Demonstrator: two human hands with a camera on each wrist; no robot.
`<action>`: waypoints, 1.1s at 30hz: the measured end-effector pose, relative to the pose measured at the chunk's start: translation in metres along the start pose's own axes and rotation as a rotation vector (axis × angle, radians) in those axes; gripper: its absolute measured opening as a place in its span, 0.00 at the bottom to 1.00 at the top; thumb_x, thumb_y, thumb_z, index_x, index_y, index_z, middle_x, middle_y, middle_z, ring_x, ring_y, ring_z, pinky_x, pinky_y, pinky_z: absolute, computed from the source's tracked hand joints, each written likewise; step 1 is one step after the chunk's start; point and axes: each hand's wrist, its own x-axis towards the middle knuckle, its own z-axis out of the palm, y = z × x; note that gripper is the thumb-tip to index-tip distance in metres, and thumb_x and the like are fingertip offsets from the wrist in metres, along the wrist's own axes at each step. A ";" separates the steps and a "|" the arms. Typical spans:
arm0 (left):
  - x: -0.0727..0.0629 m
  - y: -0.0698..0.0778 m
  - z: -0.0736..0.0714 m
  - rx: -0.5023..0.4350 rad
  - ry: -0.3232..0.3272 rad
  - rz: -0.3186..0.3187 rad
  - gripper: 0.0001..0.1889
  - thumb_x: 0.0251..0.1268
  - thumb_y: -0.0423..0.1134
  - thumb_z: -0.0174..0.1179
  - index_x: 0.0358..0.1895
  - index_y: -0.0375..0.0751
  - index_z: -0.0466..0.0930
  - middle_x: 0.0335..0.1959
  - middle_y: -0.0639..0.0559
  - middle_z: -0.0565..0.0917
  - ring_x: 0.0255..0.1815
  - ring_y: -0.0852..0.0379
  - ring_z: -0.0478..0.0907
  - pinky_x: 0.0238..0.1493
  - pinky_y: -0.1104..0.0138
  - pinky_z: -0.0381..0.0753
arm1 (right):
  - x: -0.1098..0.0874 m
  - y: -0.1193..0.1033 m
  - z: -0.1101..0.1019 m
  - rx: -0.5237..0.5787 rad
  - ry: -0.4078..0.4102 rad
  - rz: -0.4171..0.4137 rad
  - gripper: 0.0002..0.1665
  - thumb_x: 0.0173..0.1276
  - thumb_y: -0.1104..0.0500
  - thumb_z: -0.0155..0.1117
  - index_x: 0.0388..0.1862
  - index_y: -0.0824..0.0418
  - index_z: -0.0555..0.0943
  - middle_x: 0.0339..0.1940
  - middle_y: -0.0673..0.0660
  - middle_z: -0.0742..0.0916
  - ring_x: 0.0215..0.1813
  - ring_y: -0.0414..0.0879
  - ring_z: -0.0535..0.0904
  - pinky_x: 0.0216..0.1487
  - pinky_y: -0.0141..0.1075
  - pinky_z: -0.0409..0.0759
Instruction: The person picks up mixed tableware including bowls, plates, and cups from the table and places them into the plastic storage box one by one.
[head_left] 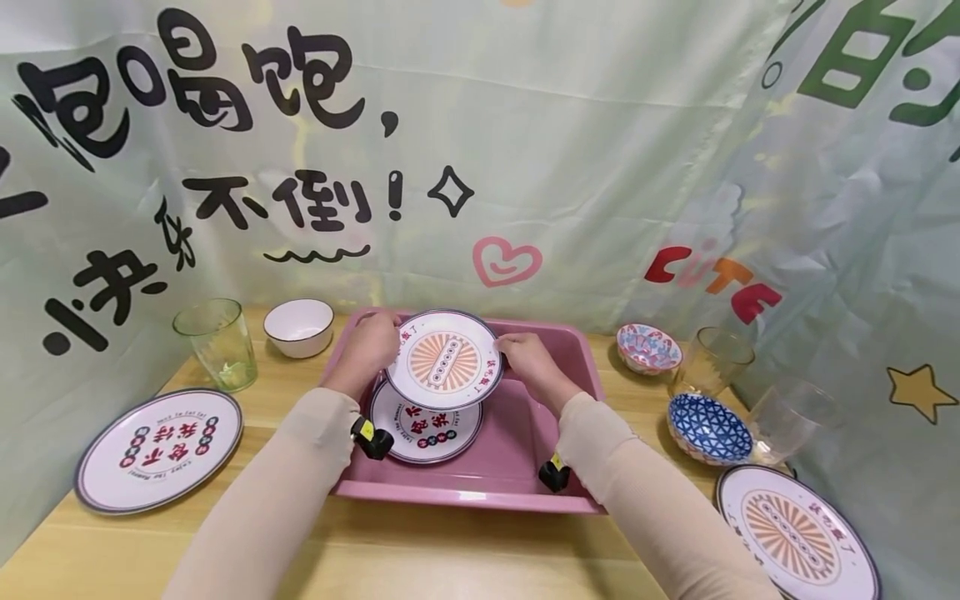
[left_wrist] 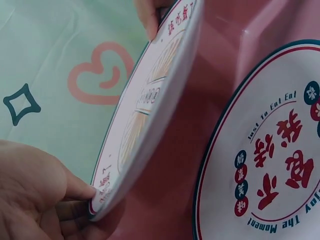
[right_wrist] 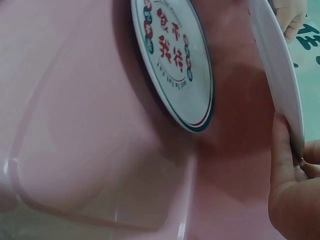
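Both hands hold one round white plate (head_left: 446,360) with an orange sunburst print, raised above a pink basin (head_left: 517,437). My left hand (head_left: 373,346) pinches its left rim; in the left wrist view that hand (left_wrist: 37,195) has the thumb on the printed face. On the opposite rim my right hand (head_left: 531,360) grips, and in the right wrist view the hand's (right_wrist: 297,185) thumb lies along the plate's (right_wrist: 280,65) underside. A second white plate (head_left: 427,433) with red characters lies inside the basin, apart from the held plate and partly hidden by it in the head view.
Left of the basin are a red-lettered plate (head_left: 159,450), a green glass (head_left: 217,346) and a white bowl (head_left: 299,328). To its right stand a floral bowl (head_left: 649,348), an amber glass (head_left: 711,362), a blue patterned bowl (head_left: 709,428), a clear glass (head_left: 795,417) and a sunburst plate (head_left: 798,533).
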 end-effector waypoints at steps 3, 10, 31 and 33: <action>0.001 -0.002 0.002 0.047 -0.020 0.007 0.20 0.74 0.30 0.38 0.61 0.32 0.75 0.50 0.39 0.82 0.45 0.47 0.78 0.49 0.58 0.78 | -0.001 0.002 0.001 -0.003 -0.015 0.000 0.16 0.75 0.62 0.51 0.49 0.71 0.82 0.34 0.59 0.83 0.31 0.43 0.79 0.38 0.34 0.83; 0.002 -0.004 0.002 0.166 -0.048 0.022 0.16 0.68 0.27 0.42 0.52 0.31 0.77 0.43 0.41 0.82 0.40 0.47 0.77 0.47 0.56 0.78 | 0.000 0.002 0.002 -0.019 -0.053 0.028 0.16 0.75 0.62 0.52 0.51 0.71 0.81 0.33 0.58 0.82 0.30 0.44 0.80 0.38 0.37 0.84; -0.006 -0.011 0.004 0.274 -0.165 0.020 0.14 0.61 0.23 0.45 0.45 0.31 0.78 0.39 0.40 0.79 0.33 0.48 0.74 0.33 0.60 0.74 | -0.003 0.019 0.018 -0.131 -0.200 0.025 0.11 0.74 0.66 0.51 0.41 0.73 0.80 0.29 0.59 0.81 0.31 0.46 0.80 0.43 0.48 0.84; -0.006 -0.012 0.005 0.268 -0.167 0.016 0.13 0.58 0.22 0.45 0.41 0.32 0.78 0.37 0.40 0.78 0.31 0.48 0.73 0.29 0.62 0.73 | -0.004 0.020 0.019 -0.140 -0.205 0.026 0.11 0.74 0.67 0.51 0.42 0.73 0.80 0.29 0.59 0.81 0.31 0.47 0.80 0.41 0.46 0.85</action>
